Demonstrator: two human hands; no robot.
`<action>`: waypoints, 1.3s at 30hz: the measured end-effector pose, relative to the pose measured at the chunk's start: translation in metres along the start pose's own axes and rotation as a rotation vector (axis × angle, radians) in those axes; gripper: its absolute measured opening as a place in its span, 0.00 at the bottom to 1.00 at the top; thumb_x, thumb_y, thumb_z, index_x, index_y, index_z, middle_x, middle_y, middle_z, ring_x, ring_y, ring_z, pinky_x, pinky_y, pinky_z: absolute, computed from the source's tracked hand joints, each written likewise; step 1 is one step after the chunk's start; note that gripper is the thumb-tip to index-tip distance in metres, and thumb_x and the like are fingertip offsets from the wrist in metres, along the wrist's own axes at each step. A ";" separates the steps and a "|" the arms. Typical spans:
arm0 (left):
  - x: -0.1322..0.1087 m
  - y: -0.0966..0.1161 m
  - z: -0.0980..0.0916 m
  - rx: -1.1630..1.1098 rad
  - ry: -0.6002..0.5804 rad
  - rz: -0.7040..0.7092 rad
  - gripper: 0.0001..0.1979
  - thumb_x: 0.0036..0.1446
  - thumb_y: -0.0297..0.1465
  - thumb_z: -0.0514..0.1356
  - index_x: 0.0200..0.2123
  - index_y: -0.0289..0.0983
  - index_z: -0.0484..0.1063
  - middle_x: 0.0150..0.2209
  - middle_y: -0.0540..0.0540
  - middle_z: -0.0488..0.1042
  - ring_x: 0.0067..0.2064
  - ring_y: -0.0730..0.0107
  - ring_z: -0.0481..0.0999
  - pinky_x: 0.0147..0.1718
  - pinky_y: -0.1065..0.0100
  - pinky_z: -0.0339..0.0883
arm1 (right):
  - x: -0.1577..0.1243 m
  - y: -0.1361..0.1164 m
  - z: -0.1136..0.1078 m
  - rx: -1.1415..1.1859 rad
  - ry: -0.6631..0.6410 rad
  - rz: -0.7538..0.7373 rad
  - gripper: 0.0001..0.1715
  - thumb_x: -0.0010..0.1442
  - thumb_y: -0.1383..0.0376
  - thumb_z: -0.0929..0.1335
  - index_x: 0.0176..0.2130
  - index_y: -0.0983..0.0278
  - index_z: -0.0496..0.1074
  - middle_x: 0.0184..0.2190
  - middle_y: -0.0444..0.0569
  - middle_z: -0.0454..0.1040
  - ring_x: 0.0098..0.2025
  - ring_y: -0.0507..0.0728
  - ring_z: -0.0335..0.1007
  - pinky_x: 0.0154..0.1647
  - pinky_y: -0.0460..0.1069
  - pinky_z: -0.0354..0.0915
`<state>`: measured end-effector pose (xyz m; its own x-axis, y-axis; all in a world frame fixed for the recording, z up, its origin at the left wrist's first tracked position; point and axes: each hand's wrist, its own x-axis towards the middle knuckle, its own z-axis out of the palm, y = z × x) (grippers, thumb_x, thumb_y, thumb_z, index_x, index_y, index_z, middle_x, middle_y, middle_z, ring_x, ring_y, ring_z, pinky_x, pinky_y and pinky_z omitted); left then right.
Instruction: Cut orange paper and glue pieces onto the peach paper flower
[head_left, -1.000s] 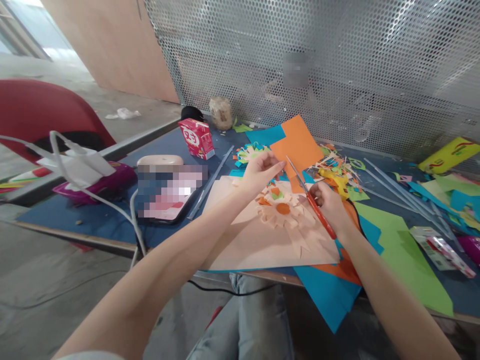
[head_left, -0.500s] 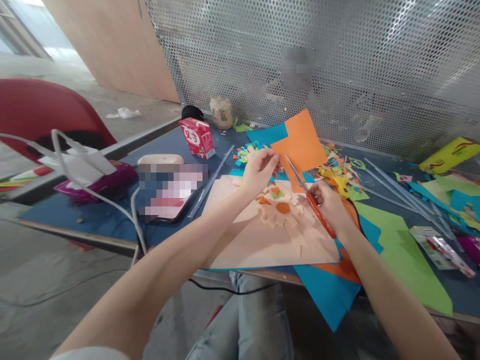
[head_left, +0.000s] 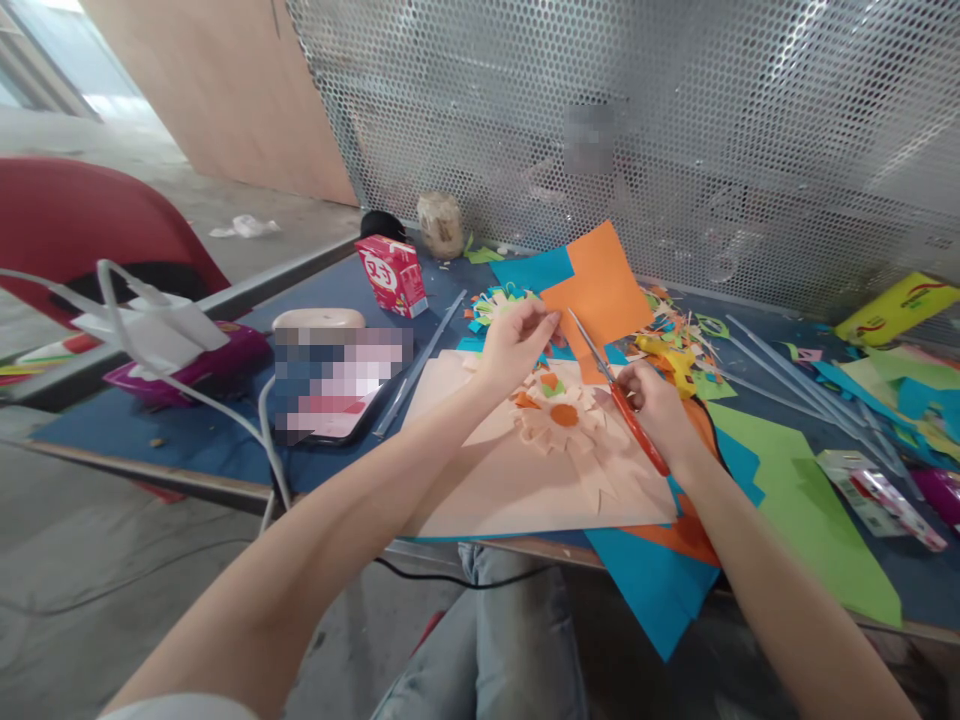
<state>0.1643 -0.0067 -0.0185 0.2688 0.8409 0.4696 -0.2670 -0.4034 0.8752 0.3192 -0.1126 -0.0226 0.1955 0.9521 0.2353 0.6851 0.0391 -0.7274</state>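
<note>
My left hand is closed, pinching the near left edge of an orange paper sheet that is held up over the table. My right hand grips a pair of scissors with orange-red handles. The scissor blades point up and to the left, lying across the lower part of the orange sheet. Below the hands, a peach paper flower with an orange centre rests on a stack of peach paper. A fringed green, blue and white paper piece sits behind my left hand.
To the left are a phone, a pink drink carton, a jar and a power strip with white cables. Green sheets, clear sticks and paper scraps lie right. A perforated metal panel stands behind.
Very little differs. The whole view has shifted slightly, while both hands, the scissors and the orange sheet keep nearly the same pose.
</note>
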 end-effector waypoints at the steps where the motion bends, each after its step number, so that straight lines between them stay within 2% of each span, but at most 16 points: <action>1: 0.000 0.000 0.000 -0.001 0.002 -0.002 0.08 0.51 0.27 0.57 0.23 0.36 0.60 0.19 0.52 0.70 0.21 0.80 0.71 0.18 0.78 0.63 | 0.000 0.000 0.000 -0.005 0.007 0.007 0.21 0.46 0.50 0.68 0.28 0.61 0.58 0.23 0.42 0.64 0.23 0.50 0.59 0.25 0.47 0.58; 10: 0.000 0.002 0.000 -0.004 -0.022 -0.045 0.06 0.51 0.24 0.57 0.24 0.35 0.63 0.19 0.52 0.70 0.20 0.81 0.69 0.18 0.78 0.62 | 0.001 0.002 0.000 0.018 0.014 -0.020 0.20 0.45 0.50 0.68 0.28 0.61 0.58 0.24 0.42 0.63 0.24 0.51 0.61 0.25 0.47 0.60; 17: 0.000 0.001 0.001 -0.056 -0.050 -0.090 0.06 0.50 0.26 0.58 0.24 0.35 0.63 0.19 0.53 0.70 0.22 0.77 0.71 0.18 0.77 0.62 | 0.001 0.004 0.000 0.005 0.004 -0.006 0.19 0.46 0.52 0.69 0.29 0.61 0.59 0.24 0.41 0.64 0.24 0.51 0.62 0.25 0.47 0.60; 27: -0.001 0.005 0.000 0.021 0.023 -0.014 0.08 0.50 0.26 0.58 0.23 0.36 0.61 0.19 0.52 0.71 0.21 0.79 0.72 0.18 0.79 0.62 | 0.002 0.008 0.000 0.021 -0.010 -0.023 0.19 0.46 0.53 0.69 0.29 0.61 0.59 0.23 0.40 0.63 0.23 0.50 0.60 0.24 0.47 0.59; 39: -0.002 0.006 0.000 0.023 0.024 -0.026 0.08 0.49 0.30 0.60 0.24 0.36 0.62 0.20 0.51 0.72 0.23 0.77 0.74 0.19 0.77 0.64 | 0.002 0.006 0.000 0.047 -0.017 -0.029 0.18 0.46 0.54 0.69 0.29 0.60 0.58 0.22 0.39 0.61 0.21 0.49 0.59 0.21 0.45 0.58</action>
<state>0.1620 -0.0110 -0.0145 0.2534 0.8595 0.4439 -0.2383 -0.3893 0.8898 0.3233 -0.1106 -0.0264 0.1635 0.9555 0.2457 0.6566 0.0805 -0.7500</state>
